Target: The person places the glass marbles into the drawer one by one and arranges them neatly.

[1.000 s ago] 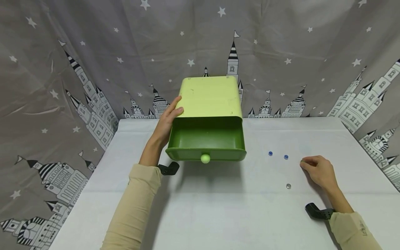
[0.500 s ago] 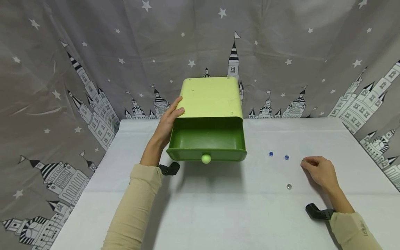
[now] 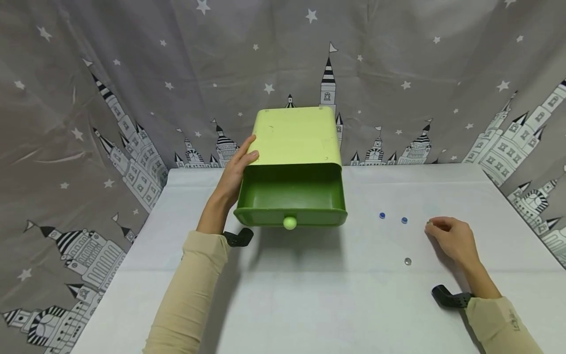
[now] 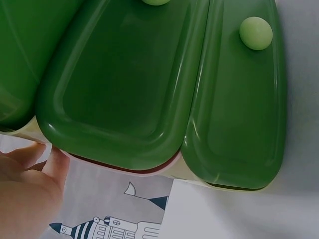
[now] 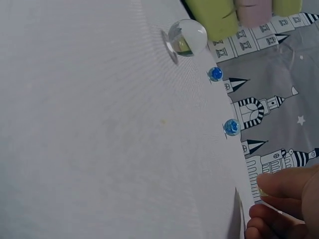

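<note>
A small drawer cabinet point(image 3: 296, 135), pale yellow-green on top, stands at the table's back middle with its dark green top drawer point(image 3: 292, 216) pulled out. Its inside looks bare. My left hand point(image 3: 232, 177) lies along the cabinet's left side, fingers extended and touching it. Over the table at the right, my right hand point(image 3: 453, 241) pinches a small yellowish marble point(image 5: 262, 192) between thumb and forefinger, mostly hidden by them. Left of that hand lie two blue marbles point(image 3: 382, 215), point(image 3: 404, 220). A clear glass marble point(image 3: 408, 261) sits nearer the front.
Two lower drawers, the middle one point(image 4: 119, 84) and the bottom one point(image 4: 239, 109), are pushed in; each has a round light-green knob. White cloth point(image 3: 309, 305) covers the table. A grey curtain point(image 3: 199, 59) printed with castles and stars hangs behind.
Both hands stay almost where they were. The right finger and thumb shift very slightly around the marble, and the drawer remains pulled out.
</note>
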The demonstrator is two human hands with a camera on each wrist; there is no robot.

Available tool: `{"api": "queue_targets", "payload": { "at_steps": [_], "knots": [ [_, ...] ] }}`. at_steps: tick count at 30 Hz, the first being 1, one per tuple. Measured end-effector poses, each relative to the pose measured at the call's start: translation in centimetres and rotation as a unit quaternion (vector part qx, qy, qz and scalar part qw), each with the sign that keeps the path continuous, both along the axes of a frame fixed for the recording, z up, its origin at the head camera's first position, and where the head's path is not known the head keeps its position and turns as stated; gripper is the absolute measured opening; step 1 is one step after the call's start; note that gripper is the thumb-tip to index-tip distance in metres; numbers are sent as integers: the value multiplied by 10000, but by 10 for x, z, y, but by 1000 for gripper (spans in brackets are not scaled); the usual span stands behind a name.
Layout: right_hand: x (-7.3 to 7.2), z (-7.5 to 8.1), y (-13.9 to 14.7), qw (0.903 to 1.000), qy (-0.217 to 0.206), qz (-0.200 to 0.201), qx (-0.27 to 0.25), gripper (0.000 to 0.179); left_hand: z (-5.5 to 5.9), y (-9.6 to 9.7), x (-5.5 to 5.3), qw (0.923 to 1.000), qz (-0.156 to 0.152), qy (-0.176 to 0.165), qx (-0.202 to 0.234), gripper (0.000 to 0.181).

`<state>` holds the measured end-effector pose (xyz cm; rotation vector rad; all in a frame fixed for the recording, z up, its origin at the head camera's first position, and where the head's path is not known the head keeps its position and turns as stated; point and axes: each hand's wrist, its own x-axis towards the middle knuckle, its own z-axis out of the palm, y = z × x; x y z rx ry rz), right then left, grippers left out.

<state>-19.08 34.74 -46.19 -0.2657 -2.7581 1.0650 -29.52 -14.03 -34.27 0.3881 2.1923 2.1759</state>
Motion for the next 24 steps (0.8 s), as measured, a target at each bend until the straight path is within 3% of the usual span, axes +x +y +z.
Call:
{"api": "queue_targets", "payload": {
  "at_steps": [10, 24],
  "knots": [
    [3, 17, -9, 9979, 532, -159, -331, 34, -1, -1, 0, 10000, 18, -45, -16, 62],
    [11, 62, -22, 9912, 1175, -87, -603, 33, 0, 0, 0, 10000, 39, -33, 10, 61]
  ]
}}
